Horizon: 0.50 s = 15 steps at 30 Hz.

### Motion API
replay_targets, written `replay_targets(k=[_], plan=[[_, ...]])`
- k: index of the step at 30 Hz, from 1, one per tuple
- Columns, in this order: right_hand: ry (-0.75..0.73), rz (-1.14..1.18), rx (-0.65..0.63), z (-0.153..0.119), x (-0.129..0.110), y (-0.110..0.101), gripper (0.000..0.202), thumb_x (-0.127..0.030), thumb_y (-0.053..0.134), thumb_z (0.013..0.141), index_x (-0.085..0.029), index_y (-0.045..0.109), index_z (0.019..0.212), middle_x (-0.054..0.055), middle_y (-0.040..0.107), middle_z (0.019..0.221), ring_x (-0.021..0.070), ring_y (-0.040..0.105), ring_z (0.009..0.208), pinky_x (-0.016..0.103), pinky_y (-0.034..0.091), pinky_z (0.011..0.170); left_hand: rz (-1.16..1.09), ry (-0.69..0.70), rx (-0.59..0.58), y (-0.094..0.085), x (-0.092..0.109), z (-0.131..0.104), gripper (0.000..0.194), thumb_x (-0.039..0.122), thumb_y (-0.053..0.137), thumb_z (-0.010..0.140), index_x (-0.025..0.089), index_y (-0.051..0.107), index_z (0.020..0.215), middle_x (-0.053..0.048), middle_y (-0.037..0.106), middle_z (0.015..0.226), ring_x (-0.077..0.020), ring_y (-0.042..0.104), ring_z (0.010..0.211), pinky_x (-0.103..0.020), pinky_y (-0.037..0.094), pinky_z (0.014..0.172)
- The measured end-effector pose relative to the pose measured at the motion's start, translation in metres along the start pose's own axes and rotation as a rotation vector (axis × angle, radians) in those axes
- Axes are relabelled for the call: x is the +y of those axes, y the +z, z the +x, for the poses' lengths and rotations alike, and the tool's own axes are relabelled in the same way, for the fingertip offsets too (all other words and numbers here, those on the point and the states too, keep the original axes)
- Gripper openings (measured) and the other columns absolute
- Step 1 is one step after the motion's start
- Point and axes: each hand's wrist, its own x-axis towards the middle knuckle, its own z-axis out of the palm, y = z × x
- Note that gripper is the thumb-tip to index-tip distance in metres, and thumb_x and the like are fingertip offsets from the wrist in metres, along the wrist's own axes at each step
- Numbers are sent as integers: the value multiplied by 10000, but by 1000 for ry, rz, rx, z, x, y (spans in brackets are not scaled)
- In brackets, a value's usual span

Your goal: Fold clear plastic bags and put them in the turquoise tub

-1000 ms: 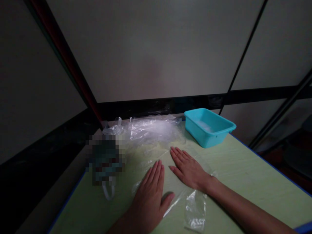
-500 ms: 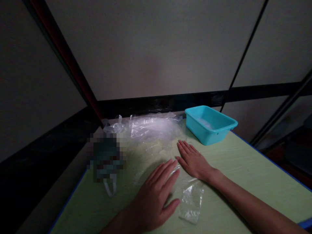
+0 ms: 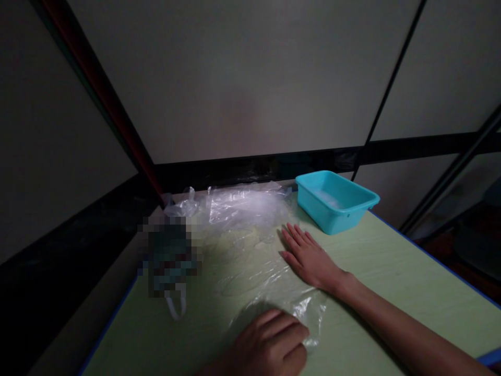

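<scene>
A clear plastic bag (image 3: 270,284) lies spread over the pale green table, its film wrinkled and shiny. Fingers curled, my left hand (image 3: 272,342) is closed at the bag's near end; its fingertips are hidden beneath the hand. My right hand (image 3: 307,256) rests flat with fingers stretched out, palm down along the bag's right side. Farther back, more clear plastic bags (image 3: 246,203) sit in a loose pile close to the cabinet.
A turquoise basin (image 3: 338,201) with something whitish inside stands at the back right of the table (image 3: 376,277). At the left edge is a blurred-out item (image 3: 172,258) with a white strap (image 3: 178,305). Cabinet panels (image 3: 254,83) rise behind the table.
My left hand has drawn nearer to me and gone from outstretched to curled over the bag's near end. My right hand stays in place, its fingers slightly more spread.
</scene>
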Motion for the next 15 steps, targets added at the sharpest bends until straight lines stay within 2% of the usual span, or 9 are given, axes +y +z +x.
replay_targets(k=[4,6,8,10,12,13,14,15], plan=[[-81,131,13,-1,-6,-13,510,-380,295,905,-109,313,1337,135,243,1411,234,183,1304,428,198,1044,-149,-97,160,-1,0,-2,191,98,376,822,168,534,741,-18,660,795,-120,609,696,-220,465,662],[-136,279,-5,-1,-9,-23,475,-374,299,910,-114,380,1299,137,350,1364,225,287,1266,411,231,1035,-254,-170,235,-5,1,-1,170,86,381,810,169,529,792,-33,664,800,-124,622,709,-210,472,676],[-197,504,-85,-1,-11,-32,444,-398,300,912,-137,470,1228,122,475,1274,216,411,1184,390,297,999,-397,-230,280,-12,2,1,133,94,411,794,179,514,799,-45,669,793,-136,638,711,-205,484,663],[-248,782,-252,-2,-10,-38,455,-440,295,907,-139,557,1124,107,565,1166,210,494,1097,374,346,958,-655,-318,305,-23,3,5,87,130,435,802,184,487,758,-52,668,786,-137,652,647,-192,494,581],[-262,1075,-476,-4,-6,-40,530,-505,281,890,-110,594,1056,118,616,1064,213,549,1017,379,380,918,-1057,-470,335,-38,4,8,111,199,431,849,180,463,744,-52,659,813,-124,654,560,-167,478,469],[-243,1209,-595,-6,-5,-40,581,-547,276,873,-95,592,1052,127,631,1017,217,577,966,384,405,884,-1271,-545,358,-47,3,9,116,243,438,861,182,453,764,-43,658,823,-126,655,542,-160,466,431],[-205,1319,-697,-7,-3,-40,632,-592,269,852,-85,583,1060,135,640,975,219,602,912,386,430,843,-1451,-554,374,-56,2,11,128,283,467,853,181,457,777,-34,662,814,-132,654,520,-156,455,395],[-143,1399,-746,-9,-2,-39,678,-634,260,828,-83,577,1064,137,649,927,219,622,852,383,455,795,-1563,-559,423,-64,-2,11,147,300,507,834,177,466,766,-18,661,800,-123,645,489,-145,442,372]])
